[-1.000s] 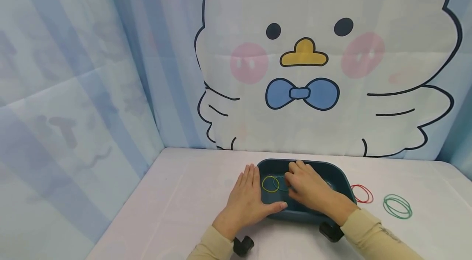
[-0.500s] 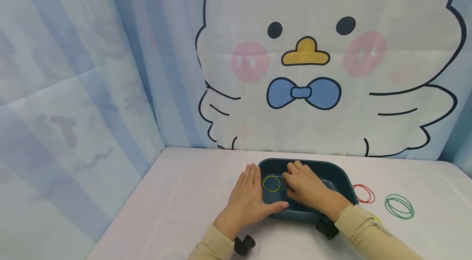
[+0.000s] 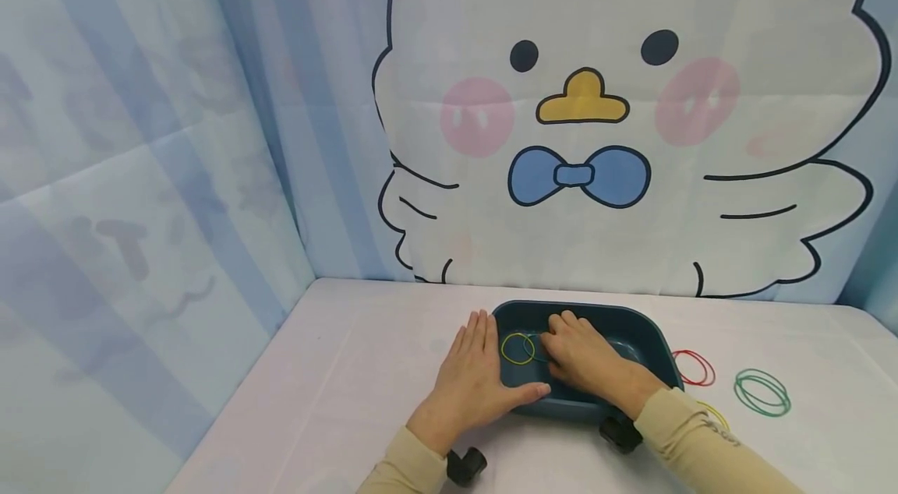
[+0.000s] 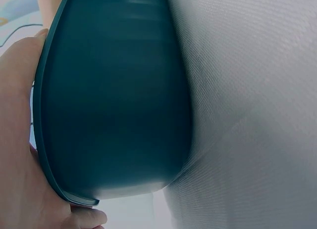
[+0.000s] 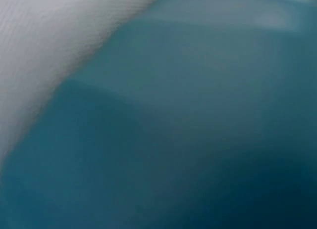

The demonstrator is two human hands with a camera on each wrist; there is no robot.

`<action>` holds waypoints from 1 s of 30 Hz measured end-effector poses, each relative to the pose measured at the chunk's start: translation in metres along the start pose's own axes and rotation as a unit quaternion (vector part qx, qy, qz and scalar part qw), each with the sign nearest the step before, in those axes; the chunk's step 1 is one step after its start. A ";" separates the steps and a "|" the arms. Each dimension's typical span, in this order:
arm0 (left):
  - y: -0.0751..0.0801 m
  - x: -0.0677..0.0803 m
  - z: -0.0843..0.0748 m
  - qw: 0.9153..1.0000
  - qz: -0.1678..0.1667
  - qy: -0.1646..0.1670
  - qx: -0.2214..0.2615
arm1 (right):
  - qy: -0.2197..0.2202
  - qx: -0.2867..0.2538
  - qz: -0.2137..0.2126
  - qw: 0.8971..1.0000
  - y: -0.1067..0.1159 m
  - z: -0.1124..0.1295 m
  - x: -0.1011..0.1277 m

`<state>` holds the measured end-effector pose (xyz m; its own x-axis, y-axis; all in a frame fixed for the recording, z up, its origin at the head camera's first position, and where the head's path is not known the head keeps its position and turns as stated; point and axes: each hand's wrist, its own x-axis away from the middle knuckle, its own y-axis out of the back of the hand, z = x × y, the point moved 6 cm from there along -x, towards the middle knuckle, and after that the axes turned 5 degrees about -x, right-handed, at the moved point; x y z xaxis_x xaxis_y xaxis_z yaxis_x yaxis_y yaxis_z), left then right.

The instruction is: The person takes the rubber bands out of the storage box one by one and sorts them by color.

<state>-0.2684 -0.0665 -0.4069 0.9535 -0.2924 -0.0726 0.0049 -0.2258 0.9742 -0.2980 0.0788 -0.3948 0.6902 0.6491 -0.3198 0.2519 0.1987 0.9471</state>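
Observation:
A dark teal plastic tray stands on the table. My left hand rests along its left end, fingers straight and thumb over the front rim; the left wrist view shows this hand against the rim. My right hand reaches down inside the tray with bent fingers. A green rubber band runs toward its fingertips, which are hidden, so a pinch on the band cannot be told. A yellow rubber band overlaps the green one on the tray floor. The right wrist view shows only blurred tray wall and cloth.
Red rubber bands lie just right of the tray, with several green rubber bands farther right. A yellow band shows partly behind the right sleeve. Dark wrist cameras hang below both wrists. A printed curtain closes off the back.
The whole view has shifted slightly. A yellow rubber band by the right sleeve has come into sight as that forearm moved slightly left. Both hands keep nearly the same pose.

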 end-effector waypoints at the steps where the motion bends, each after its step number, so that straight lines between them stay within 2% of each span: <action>1: 0.000 0.000 0.000 1.000 0.000 0.000 -0.001 | -0.003 0.002 0.003 1.000 -0.001 0.000 0.000; 14: 0.000 0.000 0.001 1.000 0.000 0.002 0.002 | -0.005 0.008 0.028 1.000 -0.005 0.001 0.002; 24: 0.001 0.000 0.000 1.000 -0.003 0.002 0.002 | 0.015 0.018 0.003 1.000 -0.002 0.001 0.005; 30: 0.000 -0.001 0.000 1.000 0.000 0.005 0.000 | 0.005 0.017 0.015 1.000 0.003 -0.001 0.005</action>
<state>-0.2691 -0.0666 -0.4067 0.9568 -0.2823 -0.0698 0.0044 -0.2259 0.9741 -0.2942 0.0830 -0.3936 0.6904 0.6622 -0.2913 0.2546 0.1545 0.9546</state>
